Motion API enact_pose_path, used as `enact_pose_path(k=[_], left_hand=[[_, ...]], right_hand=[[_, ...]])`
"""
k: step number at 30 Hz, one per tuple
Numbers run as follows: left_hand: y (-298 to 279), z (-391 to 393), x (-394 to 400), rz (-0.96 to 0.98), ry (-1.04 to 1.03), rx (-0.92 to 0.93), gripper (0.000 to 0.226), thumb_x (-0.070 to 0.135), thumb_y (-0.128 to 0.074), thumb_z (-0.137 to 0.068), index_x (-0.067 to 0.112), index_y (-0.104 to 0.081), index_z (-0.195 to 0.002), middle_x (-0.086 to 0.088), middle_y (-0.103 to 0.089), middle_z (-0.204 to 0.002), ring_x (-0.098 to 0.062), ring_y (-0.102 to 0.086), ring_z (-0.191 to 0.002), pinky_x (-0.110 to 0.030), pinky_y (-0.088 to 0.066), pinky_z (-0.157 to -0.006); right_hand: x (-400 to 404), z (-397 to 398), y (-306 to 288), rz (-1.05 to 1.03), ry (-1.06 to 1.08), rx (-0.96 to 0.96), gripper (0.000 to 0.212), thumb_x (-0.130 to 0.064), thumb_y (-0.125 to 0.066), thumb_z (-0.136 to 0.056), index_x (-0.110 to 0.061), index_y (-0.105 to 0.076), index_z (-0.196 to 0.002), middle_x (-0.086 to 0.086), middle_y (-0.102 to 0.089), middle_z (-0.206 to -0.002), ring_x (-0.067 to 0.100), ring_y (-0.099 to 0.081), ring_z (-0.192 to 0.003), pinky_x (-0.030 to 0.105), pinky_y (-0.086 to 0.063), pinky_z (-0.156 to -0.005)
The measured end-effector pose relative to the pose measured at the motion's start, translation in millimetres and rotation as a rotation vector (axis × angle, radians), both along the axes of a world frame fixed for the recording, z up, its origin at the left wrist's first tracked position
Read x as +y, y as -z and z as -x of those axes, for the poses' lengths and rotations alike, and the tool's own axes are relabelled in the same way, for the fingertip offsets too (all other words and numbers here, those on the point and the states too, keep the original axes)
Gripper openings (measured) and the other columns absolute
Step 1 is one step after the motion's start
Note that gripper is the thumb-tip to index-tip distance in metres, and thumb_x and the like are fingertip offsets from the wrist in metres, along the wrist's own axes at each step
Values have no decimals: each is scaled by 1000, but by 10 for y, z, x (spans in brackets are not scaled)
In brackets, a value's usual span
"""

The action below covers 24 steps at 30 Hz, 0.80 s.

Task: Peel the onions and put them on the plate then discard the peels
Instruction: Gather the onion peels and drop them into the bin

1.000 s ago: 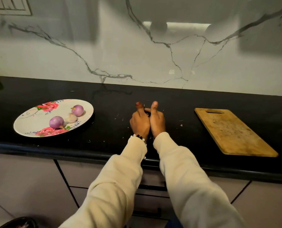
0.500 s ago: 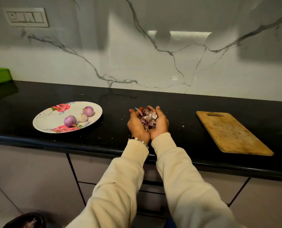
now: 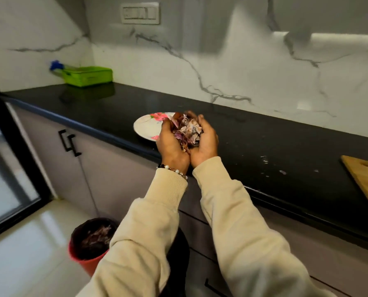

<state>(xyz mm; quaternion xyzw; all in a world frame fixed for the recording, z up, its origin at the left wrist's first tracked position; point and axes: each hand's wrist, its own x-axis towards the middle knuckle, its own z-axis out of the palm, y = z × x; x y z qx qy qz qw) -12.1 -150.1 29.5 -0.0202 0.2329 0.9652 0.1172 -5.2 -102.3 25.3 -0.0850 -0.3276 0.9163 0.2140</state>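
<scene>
Left hand (image 3: pixel 171 144) and right hand (image 3: pixel 205 142) cupped together holding onion peels (image 3: pixel 187 130), above black bench (image 3: pixel 264 138), floral plate (image 3: pixel 145 127) behind, red bin (image 3: pixel 88 243) on floor below

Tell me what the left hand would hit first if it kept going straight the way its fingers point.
Probably the flowered plate: the left hand, cupped with the right hand around the onion peels, points toward it. Depth is unclear; it may pass above.

Both hands, the left hand (image 3: pixel 172 144) and right hand (image 3: pixel 205 144), have risen from the table (image 3: pixel 264 142), where they were pressed together a second ago. They now sit cupped side by side in the air, holding a heap of onion peels (image 3: pixel 186 130). They have shifted leftward and now overlap the plate (image 3: pixel 145 127). A red bin (image 3: pixel 88 249) has come into view below.
</scene>
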Motion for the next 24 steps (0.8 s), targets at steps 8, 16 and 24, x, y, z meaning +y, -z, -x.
enact_pose_path(k=[8,16,24], left_hand=[[992,761,-1405,3,-238,-122,47,38,-52,-97,3,-63,-125,-18,-66,-122,-33,-64,-113,-48,-48,-102],[2360,1163,-2302,11,-367,-451,34,36,-47,-98,8,-66,-99,-15,-69,-103,-32,-66,-102,-44,-52,-95],[3302,1565,-2690,307,-317,-710,39,20,-50,-94,3,-74,-69,-7,-73,-76,-9,-70,-75,-21,-53,-74]], right_hand=[[-1393,787,888,110,-334,-123,30,-24,-45,-102,-6,-69,-105,17,-69,-109,29,-67,-97,44,-51,-97],[-2278,1318,2391,173,-491,-447,34,-25,-42,-103,-4,-68,-107,21,-69,-107,35,-66,-98,44,-53,-93],[-2764,1873,3802,164,-532,-762,53,-40,-48,-98,0,-59,-131,26,-60,-130,40,-59,-120,51,-47,-104]])
